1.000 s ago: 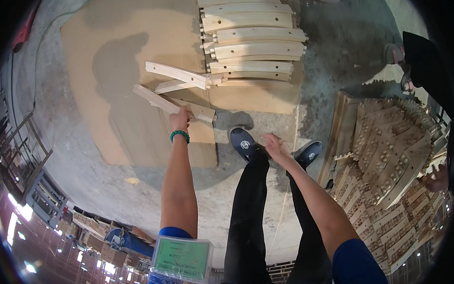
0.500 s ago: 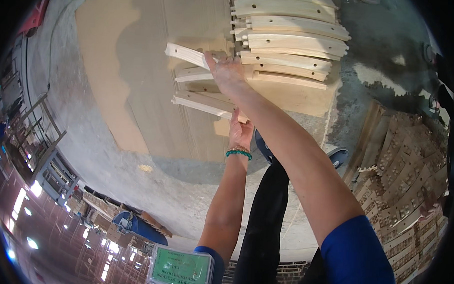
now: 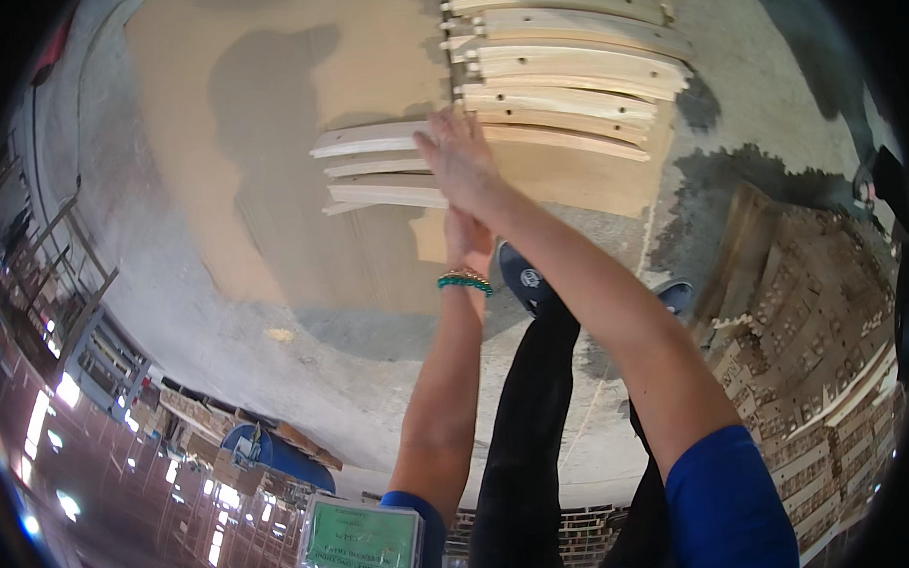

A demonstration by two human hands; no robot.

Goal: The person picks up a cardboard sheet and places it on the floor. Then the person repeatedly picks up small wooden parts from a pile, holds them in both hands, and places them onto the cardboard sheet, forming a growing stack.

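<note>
Pale curved wooden slats lie in a short stack on the cardboard, the upper slat [image 3: 364, 139] over the lower slat [image 3: 388, 190]. My right hand [image 3: 463, 169] closes over the upper slat's right end, its thumb and fingers slightly blurred. Just below it, my left hand [image 3: 466, 242], with a beaded bracelet [image 3: 465, 281] at the wrist, is at the right end of the lower slat. My right hand covers the left hand's fingers, so their grip is hidden. Right of my hands is a larger row of curved wooden slats [image 3: 572, 66] with holes and pegged ends.
A cardboard sheet [image 3: 179, 154] lies under the slats on the concrete floor [image 3: 371, 381]. My shoe [image 3: 520, 276] stands close below the slats. A large pile of wooden pieces [image 3: 813, 327] is at the right. A blue drum [image 3: 278, 458] and metal frames [image 3: 107, 357] are at the lower left.
The angled upper slat has come down and lies nearly parallel with the lower ones. My hands have drawn closer together, the right now overlapping the left. The whole view has shifted slightly.
</note>
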